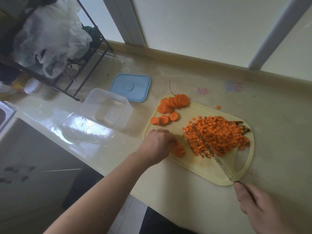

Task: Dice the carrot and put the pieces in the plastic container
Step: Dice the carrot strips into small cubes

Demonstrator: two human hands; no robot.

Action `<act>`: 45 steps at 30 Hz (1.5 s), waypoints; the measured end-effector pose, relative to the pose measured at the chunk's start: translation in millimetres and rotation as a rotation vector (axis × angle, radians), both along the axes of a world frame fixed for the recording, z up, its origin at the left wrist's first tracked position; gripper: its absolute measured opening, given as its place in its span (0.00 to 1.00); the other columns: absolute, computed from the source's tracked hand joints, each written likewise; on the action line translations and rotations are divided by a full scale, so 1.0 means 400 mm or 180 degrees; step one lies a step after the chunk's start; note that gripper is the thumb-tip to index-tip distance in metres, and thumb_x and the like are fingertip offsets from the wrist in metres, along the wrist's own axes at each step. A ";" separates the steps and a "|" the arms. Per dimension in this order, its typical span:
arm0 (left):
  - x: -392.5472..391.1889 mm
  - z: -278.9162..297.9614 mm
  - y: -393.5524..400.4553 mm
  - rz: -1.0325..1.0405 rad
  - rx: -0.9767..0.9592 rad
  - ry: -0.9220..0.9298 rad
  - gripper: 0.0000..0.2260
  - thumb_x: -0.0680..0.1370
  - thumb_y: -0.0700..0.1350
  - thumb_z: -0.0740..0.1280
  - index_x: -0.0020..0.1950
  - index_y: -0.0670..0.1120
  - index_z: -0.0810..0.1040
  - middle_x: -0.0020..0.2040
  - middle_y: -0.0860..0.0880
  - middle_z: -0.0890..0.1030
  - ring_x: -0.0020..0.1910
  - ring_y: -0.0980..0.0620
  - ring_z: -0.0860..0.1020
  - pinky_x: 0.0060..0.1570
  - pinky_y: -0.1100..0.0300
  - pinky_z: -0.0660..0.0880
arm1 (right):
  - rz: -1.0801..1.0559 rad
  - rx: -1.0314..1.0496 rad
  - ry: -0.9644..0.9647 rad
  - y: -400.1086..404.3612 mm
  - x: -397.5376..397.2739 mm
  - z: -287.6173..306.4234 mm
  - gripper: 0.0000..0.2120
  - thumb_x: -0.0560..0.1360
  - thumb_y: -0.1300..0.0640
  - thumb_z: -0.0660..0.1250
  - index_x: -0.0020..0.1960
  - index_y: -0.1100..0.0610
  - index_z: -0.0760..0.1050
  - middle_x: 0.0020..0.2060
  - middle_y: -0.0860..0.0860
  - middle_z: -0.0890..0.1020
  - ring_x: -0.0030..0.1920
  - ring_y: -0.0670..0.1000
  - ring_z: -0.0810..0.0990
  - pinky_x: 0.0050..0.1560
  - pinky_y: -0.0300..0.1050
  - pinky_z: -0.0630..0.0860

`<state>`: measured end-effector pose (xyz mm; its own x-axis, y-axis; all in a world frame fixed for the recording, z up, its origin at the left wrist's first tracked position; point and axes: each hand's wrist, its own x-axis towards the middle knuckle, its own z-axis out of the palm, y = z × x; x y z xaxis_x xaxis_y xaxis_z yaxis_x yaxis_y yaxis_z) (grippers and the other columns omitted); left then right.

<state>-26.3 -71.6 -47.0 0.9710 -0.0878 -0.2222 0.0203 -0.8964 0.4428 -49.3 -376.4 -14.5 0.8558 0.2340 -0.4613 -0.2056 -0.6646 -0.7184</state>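
A pale yellow cutting board [194,162] lies on the counter. A big heap of diced carrot [217,134] covers its right half. Several round carrot slices [173,103] lie at its far left corner. My left hand [160,142] holds a small stack of sliced carrot [179,150] with curled fingers at the board's near left edge. My right hand [258,205] grips the handle of a knife [219,160]; the blade lies against the left side of the heap. The clear plastic container [105,108] stands to the left of the board with nothing in it.
The container's blue lid [130,86] lies behind it. A black wire rack [84,65] with plastic bags stands at the far left. One carrot cube [218,107] lies off the board. The counter's front edge runs under my left forearm; a sink corner [5,114] shows left.
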 end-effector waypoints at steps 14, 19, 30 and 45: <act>-0.019 -0.027 0.022 -0.0001 -0.0074 -0.0380 0.08 0.73 0.44 0.68 0.47 0.50 0.88 0.45 0.51 0.83 0.41 0.45 0.79 0.43 0.54 0.71 | 0.0077 -0.0054 -0.0009 -0.002 -0.001 -0.002 0.26 0.62 0.26 0.50 0.36 0.47 0.71 0.21 0.51 0.69 0.22 0.45 0.67 0.29 0.41 0.65; -0.015 -0.013 0.018 -0.0172 0.0090 -0.0374 0.13 0.76 0.52 0.64 0.47 0.51 0.88 0.44 0.51 0.82 0.41 0.45 0.78 0.44 0.53 0.72 | 0.0116 -0.0030 0.0006 0.002 0.001 0.004 0.24 0.61 0.27 0.50 0.34 0.45 0.72 0.20 0.51 0.69 0.22 0.45 0.67 0.27 0.37 0.64; -0.018 -0.029 0.004 0.0006 0.0191 -0.0528 0.15 0.76 0.49 0.61 0.46 0.46 0.86 0.39 0.48 0.81 0.37 0.43 0.79 0.41 0.52 0.74 | 0.0081 -0.0051 -0.0008 -0.007 0.002 -0.004 0.27 0.62 0.27 0.50 0.35 0.49 0.71 0.22 0.54 0.70 0.23 0.45 0.67 0.29 0.40 0.66; -0.038 -0.016 -0.013 0.0059 -0.0089 -0.0273 0.16 0.78 0.54 0.62 0.49 0.44 0.83 0.42 0.47 0.79 0.41 0.44 0.77 0.45 0.49 0.77 | 0.0039 -0.0074 0.0088 -0.007 0.000 -0.002 0.28 0.61 0.26 0.50 0.38 0.48 0.72 0.25 0.57 0.75 0.24 0.47 0.70 0.30 0.39 0.68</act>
